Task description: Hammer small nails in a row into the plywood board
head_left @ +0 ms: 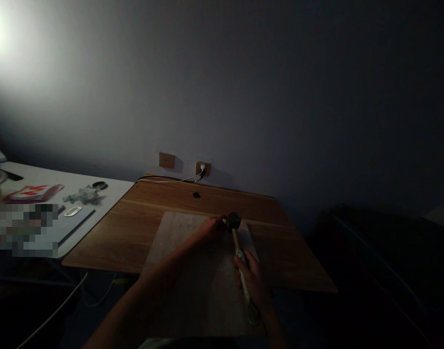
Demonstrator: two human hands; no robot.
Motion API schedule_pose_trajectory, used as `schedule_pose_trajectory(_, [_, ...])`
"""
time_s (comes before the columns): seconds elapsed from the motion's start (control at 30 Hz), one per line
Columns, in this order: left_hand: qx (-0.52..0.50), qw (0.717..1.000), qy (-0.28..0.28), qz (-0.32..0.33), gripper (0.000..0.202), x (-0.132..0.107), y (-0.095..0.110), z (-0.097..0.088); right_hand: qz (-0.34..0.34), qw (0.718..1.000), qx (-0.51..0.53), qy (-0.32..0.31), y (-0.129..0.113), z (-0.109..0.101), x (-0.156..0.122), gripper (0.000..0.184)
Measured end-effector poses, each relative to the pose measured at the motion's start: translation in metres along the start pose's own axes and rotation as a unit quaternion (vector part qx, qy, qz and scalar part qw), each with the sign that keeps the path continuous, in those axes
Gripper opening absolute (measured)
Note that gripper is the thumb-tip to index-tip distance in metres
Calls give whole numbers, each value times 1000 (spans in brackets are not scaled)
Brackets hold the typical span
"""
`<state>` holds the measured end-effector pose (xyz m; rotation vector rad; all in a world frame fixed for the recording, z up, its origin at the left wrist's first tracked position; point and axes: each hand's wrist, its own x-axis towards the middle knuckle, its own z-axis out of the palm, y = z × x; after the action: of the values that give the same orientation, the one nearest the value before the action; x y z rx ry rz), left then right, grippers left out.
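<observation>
My right hand (254, 278) is wrapped round the handle of a hammer (236, 238), which has a dark, blocky head and a pale, wrapped-looking grip. The hammer's head is close beside the fingertips of my left hand (211, 228). Those left fingers are pinched together over the far part of a pale wooden board (192, 281). Shadow hides whatever is between them. A few small dark marks, nails or holes, show on the board to the left of my left hand.
The board lies on a brown wooden table (112, 242) against the wall. White cables run to a wall socket (203, 168). On the left, a white table (112, 189) holds a laptop-like grey slab (78, 225), a crumpled plastic bag (84, 195) and a red-and-white packet (36, 192).
</observation>
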<state>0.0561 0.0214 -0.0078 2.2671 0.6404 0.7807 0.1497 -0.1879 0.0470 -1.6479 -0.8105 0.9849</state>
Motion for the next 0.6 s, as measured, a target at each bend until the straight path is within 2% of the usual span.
schedule_pose_trajectory(0.2, [39, 999, -6, -35, 43, 1, 6, -3, -1, 1000, -11, -1, -5, 3, -2, 45])
schedule_pose_trajectory(0.43, [2, 999, -14, -40, 40, -1, 18, -9, 12, 1000, -3, 4, -4, 2, -3, 50])
schedule_pose_trajectory(0.6, [1, 999, -18, -44, 34, 1, 16, -6, 8, 1000, 3, -3, -1, -1, 1, 48])
